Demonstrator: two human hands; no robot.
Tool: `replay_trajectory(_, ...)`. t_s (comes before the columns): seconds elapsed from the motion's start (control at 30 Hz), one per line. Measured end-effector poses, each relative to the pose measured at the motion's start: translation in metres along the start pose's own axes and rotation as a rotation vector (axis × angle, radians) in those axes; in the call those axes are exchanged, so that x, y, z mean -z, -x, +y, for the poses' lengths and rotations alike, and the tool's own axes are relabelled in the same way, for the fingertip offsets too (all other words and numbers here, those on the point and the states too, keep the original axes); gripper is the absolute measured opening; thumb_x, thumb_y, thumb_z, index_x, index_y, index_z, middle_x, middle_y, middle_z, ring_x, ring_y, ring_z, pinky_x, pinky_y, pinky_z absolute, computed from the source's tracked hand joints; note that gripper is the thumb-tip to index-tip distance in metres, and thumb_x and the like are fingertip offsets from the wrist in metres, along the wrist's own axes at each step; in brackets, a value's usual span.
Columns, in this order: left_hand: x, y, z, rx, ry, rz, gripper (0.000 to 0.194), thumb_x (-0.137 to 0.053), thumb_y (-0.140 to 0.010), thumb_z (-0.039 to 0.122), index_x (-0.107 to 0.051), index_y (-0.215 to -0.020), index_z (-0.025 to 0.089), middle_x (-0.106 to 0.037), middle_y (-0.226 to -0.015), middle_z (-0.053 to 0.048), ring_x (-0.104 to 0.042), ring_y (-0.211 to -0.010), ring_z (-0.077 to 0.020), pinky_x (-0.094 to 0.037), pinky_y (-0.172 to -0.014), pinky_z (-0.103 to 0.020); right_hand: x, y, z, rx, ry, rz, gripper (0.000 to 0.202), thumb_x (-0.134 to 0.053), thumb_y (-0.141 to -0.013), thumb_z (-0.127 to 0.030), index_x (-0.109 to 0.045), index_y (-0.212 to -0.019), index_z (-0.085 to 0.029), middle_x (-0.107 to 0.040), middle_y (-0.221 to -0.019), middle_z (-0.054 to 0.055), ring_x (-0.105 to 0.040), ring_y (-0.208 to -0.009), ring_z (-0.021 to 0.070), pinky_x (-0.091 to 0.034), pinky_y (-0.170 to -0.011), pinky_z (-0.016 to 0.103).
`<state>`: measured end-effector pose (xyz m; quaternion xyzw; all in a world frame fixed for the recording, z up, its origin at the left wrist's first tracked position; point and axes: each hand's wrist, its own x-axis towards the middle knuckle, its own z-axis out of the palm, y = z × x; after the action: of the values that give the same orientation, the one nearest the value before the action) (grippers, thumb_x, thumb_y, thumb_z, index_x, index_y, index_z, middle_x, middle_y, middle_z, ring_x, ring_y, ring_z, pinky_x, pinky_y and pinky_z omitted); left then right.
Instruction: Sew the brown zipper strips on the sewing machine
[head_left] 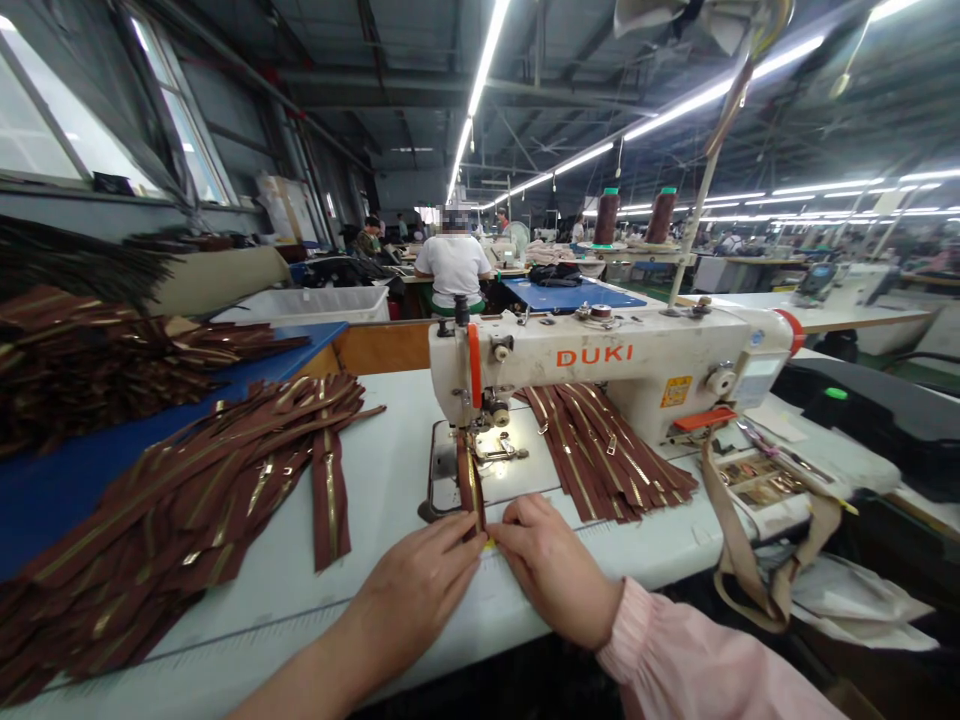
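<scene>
A brown zipper (469, 485) with gold teeth runs from under the presser foot of a white sewing machine (540, 360) toward me. My left hand (420, 575) has its fingers closed on the near end of this zipper, from the left side. From the right, my right hand (551, 560) pinches at the same end, the fingertips of both hands almost touching. A bit of yellow shows on the table just below the fingertips. The lit metal needle plate (517, 468) lies beyond my hands. What exactly lies under the fingers is hidden.
A large heap of brown zippers (217, 490) covers the table's left side. More zippers (607, 450) lie fanned out under the machine arm. At right sits a tray of small metal parts (772, 480) with a beige strap (724, 540). A person in white (454, 265) sits ahead.
</scene>
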<state>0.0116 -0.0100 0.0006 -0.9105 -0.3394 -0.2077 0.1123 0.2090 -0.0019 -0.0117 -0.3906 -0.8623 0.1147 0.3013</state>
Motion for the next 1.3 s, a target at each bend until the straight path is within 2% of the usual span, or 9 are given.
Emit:
replay_trajectory(0.23, 0.004, 0.006, -0.008, -0.041, 0.045, -0.026, 0.031, -0.041, -0.094, 0.021, -0.065, -0.113, 0.02, -0.066, -0.119, -0.009, -0.062, -0.109, -0.0214, -0.053, -0.092, -0.036, 0.004, -0.002, 0.001, 0.077, 0.133, -0.058, 0.017, -0.049, -0.092, -0.015, -0.064, -0.1, -0.018, -0.056, -0.086, 0.005, -0.047, -0.086, 0.0175, -0.04, -0.076, 0.028)
replay_trajectory(0.37, 0.005, 0.008, -0.013, 0.032, 0.154, -0.069, 0.03, -0.043, -0.094, 0.023, -0.063, -0.115, 0.025, -0.065, -0.121, -0.004, -0.06, -0.112, -0.0204, -0.051, -0.094, -0.036, 0.008, -0.002, 0.002, 0.118, 0.183, -0.097, 0.018, -0.048, -0.093, -0.017, -0.062, -0.105, -0.019, -0.056, -0.089, 0.005, -0.046, -0.088, 0.0177, -0.039, -0.075, 0.028)
replay_trajectory(0.5, 0.004, 0.002, -0.011, 0.13, 0.224, -0.079, 0.031, -0.041, -0.094, 0.023, -0.059, -0.12, 0.022, -0.067, -0.116, -0.005, -0.062, -0.106, -0.0195, -0.052, -0.093, -0.035, 0.012, -0.002, 0.003, 0.155, 0.215, -0.134, 0.021, -0.048, -0.093, -0.018, -0.06, -0.11, -0.019, -0.056, -0.091, 0.005, -0.046, -0.089, 0.0183, -0.039, -0.075, 0.029)
replay_trajectory(0.6, 0.005, -0.003, -0.007, 0.133, 0.252, -0.091, 0.029, -0.042, -0.093, 0.021, -0.06, -0.116, 0.021, -0.066, -0.113, -0.006, -0.061, -0.103, -0.02, -0.052, -0.09, -0.035, 0.014, -0.002, 0.003, 0.173, 0.237, -0.158, 0.022, -0.048, -0.093, -0.017, -0.059, -0.112, -0.018, -0.056, -0.093, 0.005, -0.045, -0.09, 0.0193, -0.04, -0.076, 0.03)
replay_trajectory(0.77, 0.004, 0.0, -0.007, 0.106, 0.234, -0.099, 0.029, -0.044, -0.092, 0.019, -0.06, -0.116, 0.022, -0.063, -0.115, -0.006, -0.059, -0.105, -0.0205, -0.051, -0.092, -0.035, 0.017, -0.002, 0.015, 0.22, 0.1, -0.172, 0.024, -0.047, -0.092, -0.014, -0.063, -0.109, -0.022, -0.058, -0.095, 0.005, -0.048, -0.091, 0.0184, -0.042, -0.079, 0.029)
replay_trajectory(0.9, 0.0, 0.004, -0.009, 0.093, 0.186, -0.082, 0.031, -0.044, -0.092, 0.021, -0.059, -0.119, 0.022, -0.063, -0.117, -0.006, -0.058, -0.108, -0.0215, -0.05, -0.094, -0.035, 0.015, -0.019, 0.03, 0.134, -0.088, -0.122, 0.025, -0.047, -0.09, -0.01, -0.068, -0.1, -0.02, -0.06, -0.091, 0.004, -0.053, -0.088, 0.0149, -0.043, -0.08, 0.025)
replay_trajectory(1.0, -0.001, 0.004, -0.009, 0.081, 0.169, -0.083, 0.034, -0.043, -0.091, 0.019, -0.057, -0.123, 0.022, -0.062, -0.117, -0.006, -0.058, -0.108, -0.0212, -0.05, -0.094, -0.036, 0.009, -0.041, 0.036, 0.035, -0.011, -0.066, 0.019, -0.05, -0.09, -0.016, -0.067, -0.1, -0.016, -0.061, -0.092, 0.006, -0.054, -0.09, 0.0168, -0.044, -0.08, 0.027)
replay_trajectory(1.13, -0.002, 0.004, -0.009, 0.071, 0.142, -0.079, 0.035, -0.044, -0.09, 0.019, -0.057, -0.123, 0.021, -0.063, -0.117, -0.007, -0.059, -0.107, -0.0212, -0.051, -0.093, -0.036, 0.0, -0.059, 0.034, 0.077, 0.162, -0.081, 0.016, -0.053, -0.09, -0.02, -0.067, -0.096, -0.014, -0.061, -0.088, 0.008, -0.053, -0.09, 0.0207, -0.044, -0.081, 0.031)
replay_trajectory(1.3, -0.002, 0.004, -0.009, 0.056, 0.134, -0.063, 0.035, -0.043, -0.091, 0.02, -0.056, -0.124, 0.021, -0.064, -0.115, -0.007, -0.06, -0.105, -0.0212, -0.052, -0.092, -0.035, -0.004, -0.058, 0.033, 0.161, 0.251, -0.082, 0.017, -0.051, -0.092, -0.021, -0.066, -0.096, -0.013, -0.061, -0.085, 0.008, -0.051, -0.086, 0.021, -0.044, -0.078, 0.031)
